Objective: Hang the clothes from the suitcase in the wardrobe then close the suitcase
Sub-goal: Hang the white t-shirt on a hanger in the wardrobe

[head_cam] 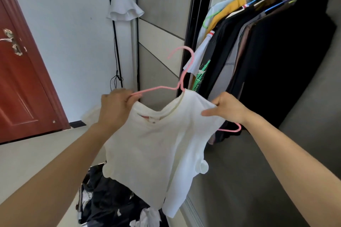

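Left grip (116, 106) curled round pink hanger (180, 84) arm; right grip (229, 109) pinches white top (156, 143) shoulder. Hanger axis spans both grips; hung clothes (267, 42) up-right, nearer right grip.

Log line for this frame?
white top partly on pink hanger | left hand grips hanger | right hand pinches top | unhung

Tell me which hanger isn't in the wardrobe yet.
The pink hanger, carrying the white top, held by the left hand and right hand; the other hangers hang in the wardrobe.
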The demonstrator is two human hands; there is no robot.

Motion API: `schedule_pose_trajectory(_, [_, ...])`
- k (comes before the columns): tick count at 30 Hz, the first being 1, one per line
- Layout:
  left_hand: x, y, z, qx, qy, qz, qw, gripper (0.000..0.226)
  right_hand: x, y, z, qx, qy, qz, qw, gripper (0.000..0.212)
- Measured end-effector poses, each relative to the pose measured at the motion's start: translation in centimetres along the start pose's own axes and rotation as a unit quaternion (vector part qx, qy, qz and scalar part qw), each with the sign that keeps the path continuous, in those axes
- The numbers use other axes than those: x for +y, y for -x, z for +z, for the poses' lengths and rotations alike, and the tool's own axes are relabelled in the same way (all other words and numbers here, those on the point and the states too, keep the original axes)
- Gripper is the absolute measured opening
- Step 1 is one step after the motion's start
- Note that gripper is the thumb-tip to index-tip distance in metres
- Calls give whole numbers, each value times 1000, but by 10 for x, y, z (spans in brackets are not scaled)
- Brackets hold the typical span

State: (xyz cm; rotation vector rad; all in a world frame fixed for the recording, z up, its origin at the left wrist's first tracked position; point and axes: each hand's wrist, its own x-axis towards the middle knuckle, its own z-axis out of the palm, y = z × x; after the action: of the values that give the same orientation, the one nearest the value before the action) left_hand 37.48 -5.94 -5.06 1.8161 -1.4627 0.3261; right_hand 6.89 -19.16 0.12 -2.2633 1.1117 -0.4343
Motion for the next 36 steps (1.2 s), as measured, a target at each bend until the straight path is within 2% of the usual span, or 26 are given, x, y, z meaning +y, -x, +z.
schedule_pose_trajectory(3, [-11, -7, -8, -7, 3, -50, 999, 33, 23, 7, -2, 36, -2, 61, 997, 22])
schedule_pose_trajectory(7, [-5, -12, -12, -11, 19, -52, 998, 34, 22, 2, -7, 34, 35, 74, 996, 20])
schedule_pose_trajectory(9, [-3, -12, -13, -7, 30, -41, 999, 32, 11, 1, -7, 26, 54, 46, 997, 12])
schedule_pose_trajectory(13, [0, -17, -16, -4, 28, -7, 1000, 34, -22, -1, 2, 28, -29, -68, 997, 6])
schedule_pose_trajectory(17, [-9, -21, -21, -1, -19, 57, 998, 45, -16, -8, 3, 20, 64, -53, 996, 8])
schedule_pose_trajectory(20, [-13, -17, -19, 8, -16, 41, 999, 51, -15, -8, 8, 13, 99, -56, 993, 10])
schedule_pose_trajectory(24, [-11, -22, -15, -10, 6, 35, 999, 51, -51, -6, 13, 25, -61, -113, 991, 8])
schedule_pose_trajectory(27, [-12, -24, -12, -1, -17, 44, 999, 43, -69, -5, 5, -5, -94, -87, 992, 18])
schedule_pose_trajectory(29, [-13, -21, -5, 12, -36, 13, 999, 36, -73, -2, 2, -10, -123, -60, 991, 17])
schedule_pose_trajectory(32, [-12, -15, 20, -65, 31, -84, 994, 35, -78, 9, 7, -33, -203, -6, 979, 14])
schedule_pose_trajectory(36, [6, -4, 60, -189, 111, -104, 970, 38, -73, 26, 24, -93, -221, 62, 969, 16])
